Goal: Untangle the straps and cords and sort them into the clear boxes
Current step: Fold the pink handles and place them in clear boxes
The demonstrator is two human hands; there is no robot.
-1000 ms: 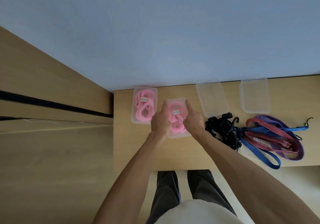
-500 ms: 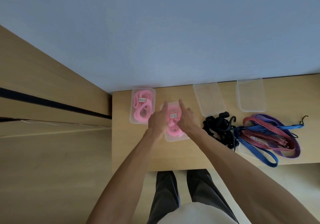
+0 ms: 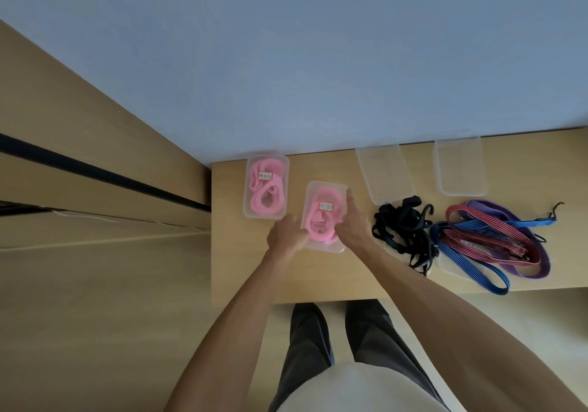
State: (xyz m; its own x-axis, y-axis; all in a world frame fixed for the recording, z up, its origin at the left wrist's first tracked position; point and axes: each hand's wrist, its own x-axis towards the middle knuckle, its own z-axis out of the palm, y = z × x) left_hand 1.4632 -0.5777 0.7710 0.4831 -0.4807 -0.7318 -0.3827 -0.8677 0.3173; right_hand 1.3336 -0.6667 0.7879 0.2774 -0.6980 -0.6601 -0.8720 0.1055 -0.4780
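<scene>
Against a pale blue wall stood the wooden worktop (image 3: pixel 318 281), and on it we had four clear boxes in a rough row. Our left hand (image 3: pixel 285 236) rested against the near left corner of the second clear box (image 3: pixel 324 185), fingers curled at its wall; whether they truly gripped the rim we could not tell. Our right hand (image 3: pixel 350 220) lay along the box's right side, fingers extended toward the far rim and touching it. Inside that box lay a coiled pink strap (image 3: pixel 321 224) with a small white label; the far-left box (image 3: pixel 266 160) held a similar pink strap (image 3: pixel 265 195).

The relation governing the next move, in our judgement, was this: the unsorted material lay to the right of both hands, so the right hand was the nearer. The black cord tangle (image 3: pixel 404 230), with hooked ends, sat just beside the right wrist and touched the near end of the third box (image 3: pixel 381 173). Further right, the blue, red and purple straps (image 3: pixel 496 239) lay overlapped in long loops, their long axis running left to right across the worktop, below the fourth box (image 3: pixel 461 169). Both right-hand boxes appeared to hold nothing. We judged the task roughly half complete, the black tangle requiring separation first.
</scene>
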